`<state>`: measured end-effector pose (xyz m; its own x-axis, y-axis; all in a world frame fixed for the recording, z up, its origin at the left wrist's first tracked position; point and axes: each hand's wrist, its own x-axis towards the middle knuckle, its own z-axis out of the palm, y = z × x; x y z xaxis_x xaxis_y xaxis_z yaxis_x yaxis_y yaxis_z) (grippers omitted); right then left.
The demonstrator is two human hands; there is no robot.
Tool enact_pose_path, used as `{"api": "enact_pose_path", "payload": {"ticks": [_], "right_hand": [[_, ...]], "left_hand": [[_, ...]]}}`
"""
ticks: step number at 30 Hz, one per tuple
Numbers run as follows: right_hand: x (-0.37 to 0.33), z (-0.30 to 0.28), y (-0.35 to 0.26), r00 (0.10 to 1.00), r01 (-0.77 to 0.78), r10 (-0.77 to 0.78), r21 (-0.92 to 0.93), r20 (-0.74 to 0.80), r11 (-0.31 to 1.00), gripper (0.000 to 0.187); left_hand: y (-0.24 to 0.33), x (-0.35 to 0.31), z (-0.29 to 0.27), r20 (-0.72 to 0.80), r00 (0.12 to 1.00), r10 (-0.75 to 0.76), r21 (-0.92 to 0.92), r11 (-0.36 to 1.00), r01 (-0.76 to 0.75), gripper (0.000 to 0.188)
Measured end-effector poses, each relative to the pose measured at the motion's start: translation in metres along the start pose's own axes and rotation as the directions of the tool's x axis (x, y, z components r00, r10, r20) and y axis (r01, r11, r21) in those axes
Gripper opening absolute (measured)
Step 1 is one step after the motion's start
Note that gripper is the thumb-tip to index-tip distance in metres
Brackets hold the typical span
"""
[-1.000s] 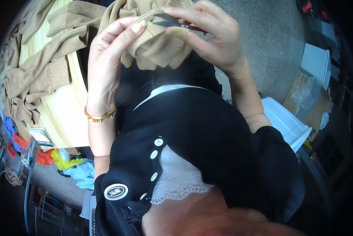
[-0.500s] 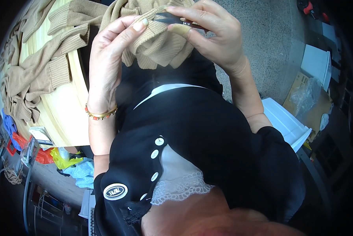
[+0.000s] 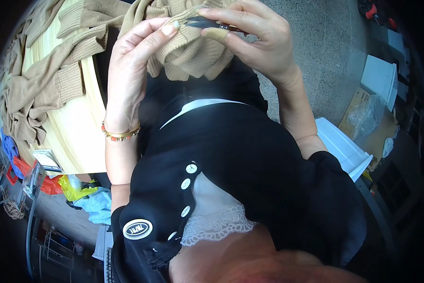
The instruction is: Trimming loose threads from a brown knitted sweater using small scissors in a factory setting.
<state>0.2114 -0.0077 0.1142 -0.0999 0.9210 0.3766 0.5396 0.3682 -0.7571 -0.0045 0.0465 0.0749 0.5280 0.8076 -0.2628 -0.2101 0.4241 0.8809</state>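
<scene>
Bunched up over my lap is a tan knitted garment (image 3: pixel 188 61) with ribbed parts. My left hand (image 3: pixel 139 52) pinches an edge of the knit between thumb and fingers. In my right hand (image 3: pixel 264 40) is a small pair of dark thread snips (image 3: pixel 202 22), held between thumb and fingers with the blades pointing left at the knit, close to my left thumb. The blades look slightly apart. A tan covering wraps my right thumb. Whether a thread lies between the blades is too small to tell.
On my left, more tan knitwear (image 3: pixel 42 89) lies across a pale wooden table (image 3: pixel 82 137), with a small pad (image 3: pixel 47 160) at its near edge. Bags and a blue cloth (image 3: pixel 96 205) are below it. White bins (image 3: pixel 342 144) and a cardboard piece (image 3: pixel 358 113) stand right.
The snips' blades have come slightly closer together. Both hands stay almost in place at the same edge of the knit.
</scene>
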Motion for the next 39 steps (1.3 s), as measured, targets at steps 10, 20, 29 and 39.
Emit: {"api": "enact_pose_path", "payload": {"ticks": [10, 20, 29, 39], "right_hand": [[0.0, 0.001, 0.002, 1.0, 0.007, -0.007, -0.006, 0.001, 1.0, 0.031], [-0.001, 0.001, 0.002, 1.0, 0.009, -0.009, -0.003, -0.009, 1.0, 0.027], [-0.001, 0.002, 0.007, 1.0, -0.028, 0.03, 0.096, -0.01, 0.995, 0.027], [-0.009, -0.003, 0.034, 0.967, -0.241, 0.187, 0.395, 0.172, 0.886, 0.018]], "left_hand": [[-0.002, 0.001, -0.001, 0.008, 1.0, -0.006, -0.034, 0.999, 0.006, 0.022], [0.0, -0.001, 0.005, -0.007, 0.999, 0.038, 0.043, 0.998, -0.037, 0.025], [-0.003, 0.001, 0.003, -0.007, 1.0, 0.031, 0.016, 0.999, -0.031, 0.024], [-0.011, 0.022, -0.008, 0.148, 0.987, 0.055, 0.213, 0.973, -0.086, 0.033]]}}
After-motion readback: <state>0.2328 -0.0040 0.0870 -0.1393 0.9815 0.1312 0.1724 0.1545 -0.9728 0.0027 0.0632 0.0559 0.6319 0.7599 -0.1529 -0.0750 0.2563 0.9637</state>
